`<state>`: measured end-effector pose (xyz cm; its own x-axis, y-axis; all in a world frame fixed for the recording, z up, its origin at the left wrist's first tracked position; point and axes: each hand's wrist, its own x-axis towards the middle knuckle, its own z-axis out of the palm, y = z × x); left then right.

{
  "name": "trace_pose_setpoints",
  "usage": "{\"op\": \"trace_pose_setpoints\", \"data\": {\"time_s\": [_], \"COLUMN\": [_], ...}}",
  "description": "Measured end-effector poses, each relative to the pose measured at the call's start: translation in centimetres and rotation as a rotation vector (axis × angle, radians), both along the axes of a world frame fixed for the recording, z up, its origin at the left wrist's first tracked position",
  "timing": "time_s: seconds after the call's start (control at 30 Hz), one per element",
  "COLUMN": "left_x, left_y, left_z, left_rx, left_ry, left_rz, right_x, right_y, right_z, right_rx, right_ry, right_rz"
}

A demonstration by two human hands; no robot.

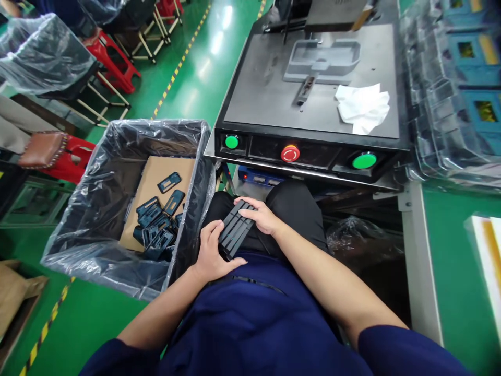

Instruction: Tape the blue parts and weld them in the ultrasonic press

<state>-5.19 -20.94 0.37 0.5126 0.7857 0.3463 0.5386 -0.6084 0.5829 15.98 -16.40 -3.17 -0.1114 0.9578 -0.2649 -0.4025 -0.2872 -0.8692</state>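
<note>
A stack of black plastic parts (236, 230) rests over my lap, its long edges side by side. My left hand (213, 250) is closed around its near left end, thumb stretched along the bottom. At the far right end, my right hand (261, 215) grips the same stack with its fingers over the top. The undersides of the parts are hidden. To the left, loose black plastic frames (158, 224) with rectangular cutouts lie in a heap on a cardboard sheet (133, 222) inside a lined bin (97, 261).
Ahead stands a machine with a metal plate (258, 89), a grey fixture (323, 57), a white cloth (364, 107), two green buttons (364, 160) and a red stop button (290, 153). Clear plastic trays (438, 104) are stacked at right. Red stools (113, 57) stand far left.
</note>
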Motion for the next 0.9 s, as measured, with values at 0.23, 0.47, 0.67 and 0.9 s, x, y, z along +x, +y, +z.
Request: {"op": "trace_pose_setpoints", "data": {"time_s": [0.23, 0.47, 0.67, 0.9], "left_x": [-1.1, 0.2, -0.1, -0.9], "left_y": [2.4, 5.3, 5.3, 5.3], "left_z": [-2.2, -1.8, -2.1, -2.9], "left_rx": [-0.759, -1.658, -1.727, -1.858], "left_ry": [-0.386, -0.546, -0.630, -0.873], "left_rz": [0.111, -0.153, -0.140, -0.134], "right_x": [0.0, -0.1, 0.2, 0.4], "right_y": [-0.3, 0.4, 0.6, 1.1], "right_z": [-0.5, 0.1, -0.1, 0.3], "right_rx": [0.003, 0.099, 0.112, 0.026], "right_ry": [0.027, -0.050, -0.065, -0.030], "right_rz": [0.126, 0.180, 0.179, 0.251]}}
